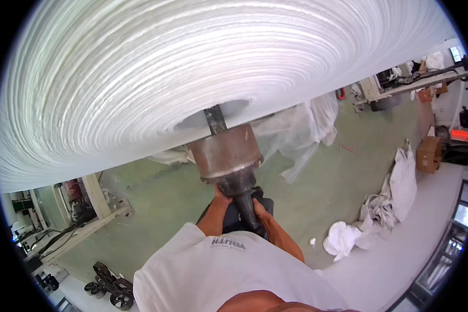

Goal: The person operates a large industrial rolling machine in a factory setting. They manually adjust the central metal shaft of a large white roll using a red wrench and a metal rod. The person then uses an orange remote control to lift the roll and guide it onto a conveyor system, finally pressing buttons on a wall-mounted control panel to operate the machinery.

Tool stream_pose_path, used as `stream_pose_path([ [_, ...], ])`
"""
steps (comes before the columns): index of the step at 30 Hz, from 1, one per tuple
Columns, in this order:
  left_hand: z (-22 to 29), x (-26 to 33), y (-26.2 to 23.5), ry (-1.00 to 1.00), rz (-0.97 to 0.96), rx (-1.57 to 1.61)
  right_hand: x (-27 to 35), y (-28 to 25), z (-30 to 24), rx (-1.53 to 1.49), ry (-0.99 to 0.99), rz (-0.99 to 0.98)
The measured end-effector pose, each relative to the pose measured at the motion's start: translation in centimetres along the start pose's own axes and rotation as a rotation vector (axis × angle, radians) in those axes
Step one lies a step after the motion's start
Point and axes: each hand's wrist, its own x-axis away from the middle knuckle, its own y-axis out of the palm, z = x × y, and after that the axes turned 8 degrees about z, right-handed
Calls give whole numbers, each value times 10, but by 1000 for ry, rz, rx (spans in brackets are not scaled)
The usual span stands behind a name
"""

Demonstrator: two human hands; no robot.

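The rusty metal collar [226, 151] sits in front of me on a dark bar [215, 119] that runs into the hollow centre of the huge white roll [192, 62]. My left hand [222, 197] is up against the dark hub [238, 182] on the collar's near side and my right hand [260, 209] is beside the lower shaft [246, 207] (most fingers are hidden, so I can't tell how far either grip is closed). Beyond, clear plastic sheeting [301, 130] trails over the green floor [317, 192], with a cardboard box [429, 154] farther right.
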Motion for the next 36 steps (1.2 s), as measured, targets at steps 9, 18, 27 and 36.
stream_pose_path([
  [9, 29, -13, 10, -81, 10, -393, -14, -21, 18, 303, -177, 189],
  [18, 16, -24, 5, -81, -97, -321, 8, -18, -9, -192, 186, -546],
  [27, 22, -9, 12, -113, -137, -277, 74, 22, -27, 178, -35, 240],
  [36, 24, 32, 27, -128, -143, -233, 67, -8, 16, 496, -262, 389],
])
